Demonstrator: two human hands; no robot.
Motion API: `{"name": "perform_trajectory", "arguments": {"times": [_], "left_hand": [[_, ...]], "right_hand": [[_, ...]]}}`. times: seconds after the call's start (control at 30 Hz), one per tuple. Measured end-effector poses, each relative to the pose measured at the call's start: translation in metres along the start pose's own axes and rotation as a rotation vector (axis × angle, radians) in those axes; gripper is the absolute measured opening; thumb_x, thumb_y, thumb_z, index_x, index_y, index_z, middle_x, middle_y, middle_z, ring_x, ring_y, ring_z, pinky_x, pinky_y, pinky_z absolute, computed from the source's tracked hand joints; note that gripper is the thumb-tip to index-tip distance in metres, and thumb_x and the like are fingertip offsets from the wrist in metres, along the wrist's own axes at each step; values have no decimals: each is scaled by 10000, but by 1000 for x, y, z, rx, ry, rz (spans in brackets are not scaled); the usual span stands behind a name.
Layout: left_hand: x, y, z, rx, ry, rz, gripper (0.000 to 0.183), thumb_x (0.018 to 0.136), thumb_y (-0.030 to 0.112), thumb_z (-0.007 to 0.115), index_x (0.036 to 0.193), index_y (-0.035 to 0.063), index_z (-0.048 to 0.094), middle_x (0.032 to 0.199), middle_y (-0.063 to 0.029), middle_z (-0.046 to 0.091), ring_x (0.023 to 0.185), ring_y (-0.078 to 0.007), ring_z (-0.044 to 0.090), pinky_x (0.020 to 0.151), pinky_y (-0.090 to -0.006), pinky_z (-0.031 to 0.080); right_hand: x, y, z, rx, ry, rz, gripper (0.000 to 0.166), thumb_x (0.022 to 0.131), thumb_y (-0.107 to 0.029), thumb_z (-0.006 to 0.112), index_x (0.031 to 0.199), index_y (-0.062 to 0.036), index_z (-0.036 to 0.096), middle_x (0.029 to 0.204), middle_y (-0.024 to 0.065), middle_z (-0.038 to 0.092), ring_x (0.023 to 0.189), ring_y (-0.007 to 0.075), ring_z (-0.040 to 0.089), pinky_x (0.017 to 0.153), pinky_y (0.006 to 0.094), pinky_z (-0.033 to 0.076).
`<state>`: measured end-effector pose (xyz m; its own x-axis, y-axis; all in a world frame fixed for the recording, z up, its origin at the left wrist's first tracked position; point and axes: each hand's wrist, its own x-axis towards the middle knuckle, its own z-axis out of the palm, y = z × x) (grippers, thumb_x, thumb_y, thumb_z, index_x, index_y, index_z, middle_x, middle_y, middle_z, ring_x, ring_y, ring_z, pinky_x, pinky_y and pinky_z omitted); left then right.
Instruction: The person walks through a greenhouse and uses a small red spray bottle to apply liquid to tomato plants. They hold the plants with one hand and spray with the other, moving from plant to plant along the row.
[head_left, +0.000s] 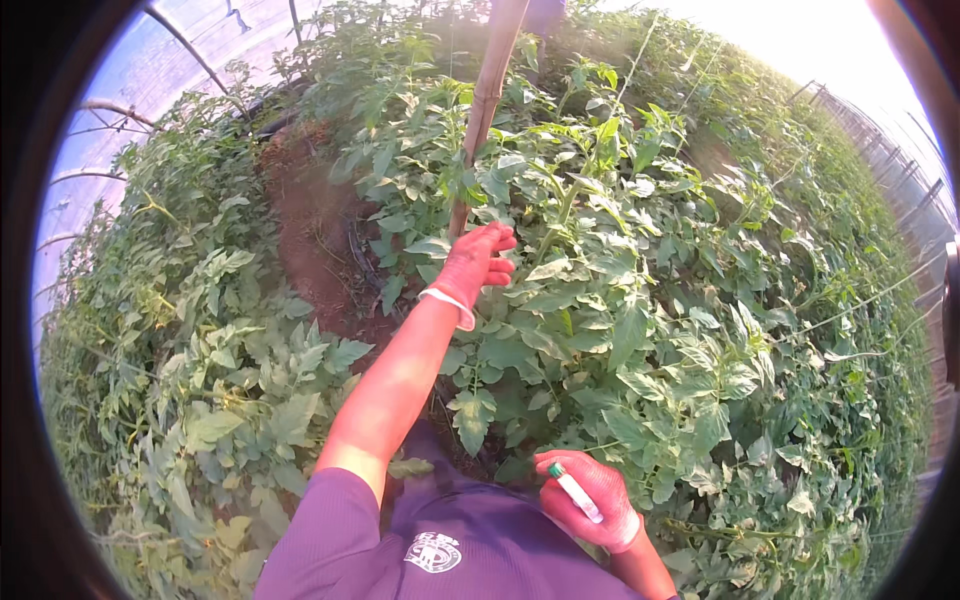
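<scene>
My left hand (480, 259), in a pink-red glove with a pale cuff, reaches out among the tomato leaves at the foot of a wooden pole (486, 97). Its fingers are partly bent beside the foliage, and whether they hold anything is not clear. Low in front of my body, my right hand (589, 499) wears a similar glove and is closed around a small white tube with a green cap (576, 493). Leafy tomato plants (622, 322) stand right before me, between and beyond both hands.
A strip of reddish soil (304, 217) runs between the rows, with a dark hose (364, 259) along it. More tomato plants (202, 360) crowd the left. Support strings (862, 304) cross the right side. Greenhouse frame bars (187, 49) arch at upper left.
</scene>
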<state>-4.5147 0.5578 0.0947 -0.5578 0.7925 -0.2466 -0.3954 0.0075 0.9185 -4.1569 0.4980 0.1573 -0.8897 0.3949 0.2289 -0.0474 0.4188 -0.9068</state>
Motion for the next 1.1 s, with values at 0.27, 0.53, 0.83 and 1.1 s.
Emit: {"name": "perform_trajectory", "arguments": {"times": [0.27, 0.53, 0.83, 1.1], "left_hand": [[176, -26, 44, -279, -353, -438, 776, 995, 681, 433, 1455, 57, 449, 1281, -101, 657, 812, -173, 658, 604, -291, 574], [212, -20, 43, -633, -883, -566, 775, 937, 626, 619, 1439, 56, 467, 1116, -222, 680, 790, -305, 725, 688, -392, 645], [157, -19, -5, -681, -601, -259, 414, 994, 399, 601, 1166, 23, 614, 1123, -246, 659, 1056, -495, 656, 934, -639, 563], [148, -34, -7, -632, -609, -191, 268, 1011, 315, 647, 1084, 59, 619, 1120, -170, 692, 1050, -374, 692, 932, -530, 589]], "right_hand": [[116, -13, 61, -39, 242, 212, 297, 872, 69, 641, 1167, 36, 634, 1122, 175, 702, 847, 221, 700, 757, 331, 551], [188, 12, 76, 102, 403, 472, 293, 905, 16, 672, 1196, -3, 652, 1081, 102, 717, 956, 172, 688, 845, 322, 544], [291, 78, 9, -274, 460, 457, 216, 905, -183, 683, 1087, -68, 692, 857, 104, 703, 754, 226, 639, 703, 371, 503], [293, 94, -10, -495, 332, 477, 227, 898, -224, 688, 1076, -90, 727, 785, 160, 679, 717, 321, 666, 670, 412, 507]]}}
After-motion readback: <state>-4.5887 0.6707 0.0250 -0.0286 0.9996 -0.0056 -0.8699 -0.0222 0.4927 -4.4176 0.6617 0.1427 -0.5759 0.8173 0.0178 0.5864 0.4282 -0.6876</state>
